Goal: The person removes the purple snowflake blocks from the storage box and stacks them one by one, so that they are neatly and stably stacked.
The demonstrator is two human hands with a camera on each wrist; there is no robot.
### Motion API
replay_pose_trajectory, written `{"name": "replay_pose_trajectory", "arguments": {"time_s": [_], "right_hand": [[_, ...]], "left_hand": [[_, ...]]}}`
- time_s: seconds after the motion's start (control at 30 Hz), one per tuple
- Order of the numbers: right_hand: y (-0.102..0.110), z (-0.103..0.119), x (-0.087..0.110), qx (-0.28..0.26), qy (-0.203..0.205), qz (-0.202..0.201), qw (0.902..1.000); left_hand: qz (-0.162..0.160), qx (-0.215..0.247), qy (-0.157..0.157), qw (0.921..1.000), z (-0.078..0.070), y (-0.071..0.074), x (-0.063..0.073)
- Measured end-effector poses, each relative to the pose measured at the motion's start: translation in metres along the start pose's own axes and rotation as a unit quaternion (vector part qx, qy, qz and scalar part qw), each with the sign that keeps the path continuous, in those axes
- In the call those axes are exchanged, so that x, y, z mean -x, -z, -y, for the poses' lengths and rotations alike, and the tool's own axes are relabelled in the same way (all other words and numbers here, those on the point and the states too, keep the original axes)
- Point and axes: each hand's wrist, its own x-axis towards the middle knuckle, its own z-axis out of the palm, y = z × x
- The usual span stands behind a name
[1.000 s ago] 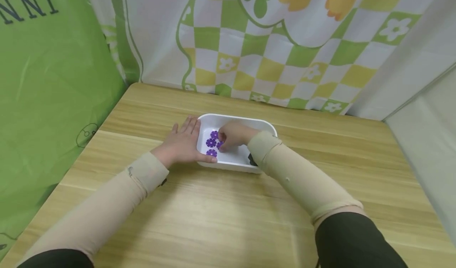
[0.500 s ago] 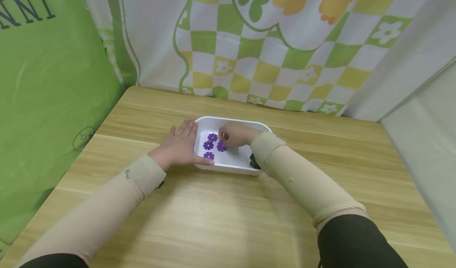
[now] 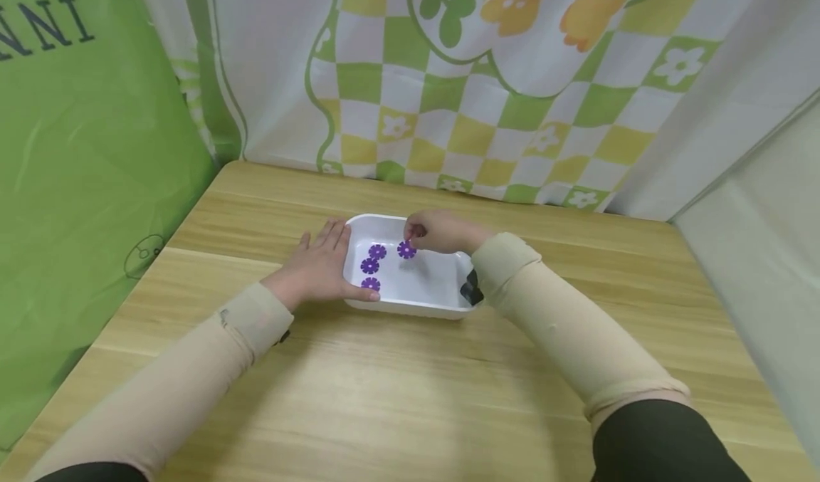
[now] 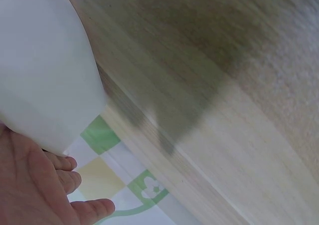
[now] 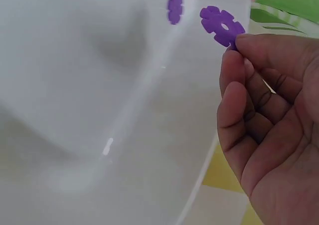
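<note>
A white rectangular tray (image 3: 426, 283) stands on the table. My right hand (image 3: 442, 231) pinches a purple notched plastic disc (image 3: 406, 250) by its edge, held up over the tray's far side. In the right wrist view the disc (image 5: 223, 26) shows its centre hole, between thumb and index finger. Three more such discs (image 3: 369, 265) lie at the tray's left end. My left hand (image 3: 317, 272) rests on that end with straight, spread fingers, its thumb along the near rim. In the left wrist view its fingers (image 4: 70, 180) sit beside the tray's outer wall (image 4: 45, 65).
A black thing (image 3: 472, 290) shows beneath the right wrist; whether it is in the tray or on the wrist I cannot tell. Wooden tabletop (image 3: 397, 389) surrounds the tray. A checked curtain (image 3: 474, 126) hangs behind, and green fabric (image 3: 96, 147) borders the left.
My right hand has taken hold of one disc, lifted it from the tray floor and moved toward the far right. The left hand keeps its place on the tray.
</note>
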Motion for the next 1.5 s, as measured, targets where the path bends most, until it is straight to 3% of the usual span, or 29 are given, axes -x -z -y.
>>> {"name": "replay_pose_trajectory", "arguments": {"time_s": [0.2,0.5,1.17,1.37,1.5], "right_hand": [[0.013,0.001,0.02,-0.013,0.022,-0.03,0.9992],[0.014,-0.011,0.044,-0.021,0.006,-0.035,0.9991],[0.007,-0.029,0.069,-0.106,-0.015,-0.065,0.9921],[0.004,-0.04,0.073,-0.181,-0.04,-0.074,0.98],[0.005,-0.049,0.078,-0.273,-0.058,-0.09,0.956]], "left_hand": [[0.002,0.006,0.0,1.0,-0.002,0.002,0.003],[0.008,0.007,-0.003,0.9999,-0.001,0.001,0.002],[0.016,-0.004,-0.003,0.9999,-0.001,0.001,0.0],[0.014,-0.005,-0.004,0.9999,-0.001,0.001,0.001],[0.011,-0.001,-0.004,0.9999,0.0,0.001,0.001]]}}
